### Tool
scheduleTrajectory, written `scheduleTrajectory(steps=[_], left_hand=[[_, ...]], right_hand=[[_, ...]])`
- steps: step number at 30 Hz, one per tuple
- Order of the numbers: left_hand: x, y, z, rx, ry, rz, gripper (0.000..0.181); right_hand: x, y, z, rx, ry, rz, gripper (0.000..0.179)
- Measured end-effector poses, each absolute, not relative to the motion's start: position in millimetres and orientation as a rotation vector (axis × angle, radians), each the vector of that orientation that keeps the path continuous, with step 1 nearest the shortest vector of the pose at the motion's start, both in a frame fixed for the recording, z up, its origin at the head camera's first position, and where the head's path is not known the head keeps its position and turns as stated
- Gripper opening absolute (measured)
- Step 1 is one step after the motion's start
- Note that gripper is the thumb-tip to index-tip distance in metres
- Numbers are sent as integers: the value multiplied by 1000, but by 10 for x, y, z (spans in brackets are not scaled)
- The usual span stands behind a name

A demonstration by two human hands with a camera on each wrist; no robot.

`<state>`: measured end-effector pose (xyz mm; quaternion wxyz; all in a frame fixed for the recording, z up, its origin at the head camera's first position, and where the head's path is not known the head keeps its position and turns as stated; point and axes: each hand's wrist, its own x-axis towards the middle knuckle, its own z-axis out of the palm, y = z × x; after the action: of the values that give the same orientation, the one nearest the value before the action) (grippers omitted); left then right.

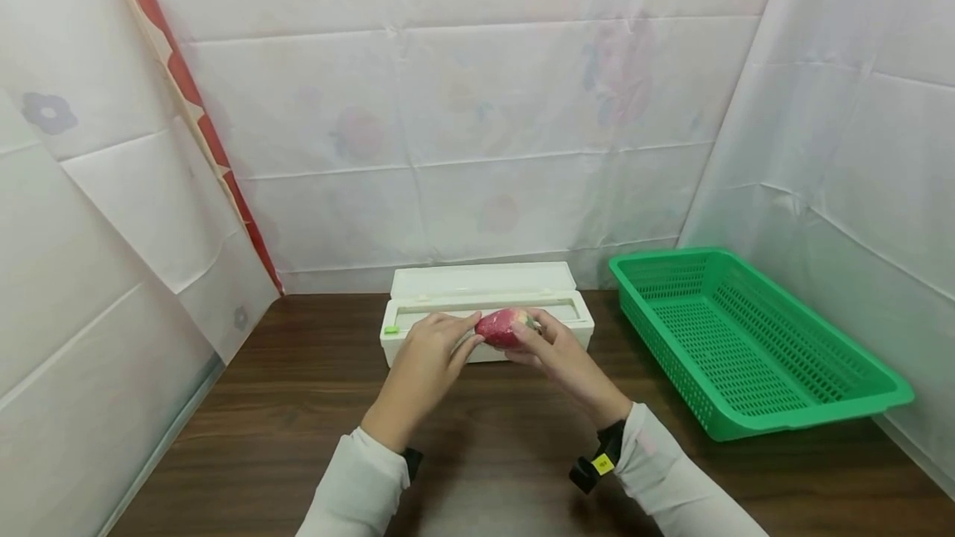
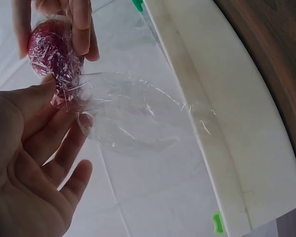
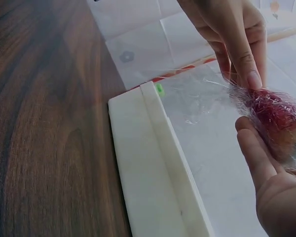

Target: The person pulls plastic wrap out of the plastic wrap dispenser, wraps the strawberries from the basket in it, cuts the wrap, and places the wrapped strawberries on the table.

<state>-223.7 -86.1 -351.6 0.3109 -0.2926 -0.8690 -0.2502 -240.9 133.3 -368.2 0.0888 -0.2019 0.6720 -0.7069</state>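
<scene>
Blurring fruit's identity, cling film; right hand fingers pinch fruit, left hand flat-fingered touching wrap, above dispenser box.

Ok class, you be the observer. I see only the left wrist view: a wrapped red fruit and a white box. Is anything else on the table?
Observer: Yes, a green basket stands to the right of the white box.
Operator: Is the box shut?
Observer: No, its lid is tipped back, behind the fruit.
Operator: Anything on the wrists?
Observer: A black strap with a yellow tag sits by the right hand.
</scene>
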Motion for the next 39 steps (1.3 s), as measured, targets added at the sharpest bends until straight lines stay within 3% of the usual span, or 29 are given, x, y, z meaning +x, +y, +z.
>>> scheduleTrajectory(steps=[21,27,39], left_hand=[[-2298,-703,-3637,-573,-2208,-985,32],[-2264,-725,-3592,-499,-2308,-1190,35],[-2288,-820,-3583,-509,-2333,-1138,25]], right_hand=[[-2371,1084,-3704,-616,1887,-2436,47],[-2374,1094,-3734,-575,2028,-2398,43],[-2379,1201,-3689,-696,2280,-2200,42]])
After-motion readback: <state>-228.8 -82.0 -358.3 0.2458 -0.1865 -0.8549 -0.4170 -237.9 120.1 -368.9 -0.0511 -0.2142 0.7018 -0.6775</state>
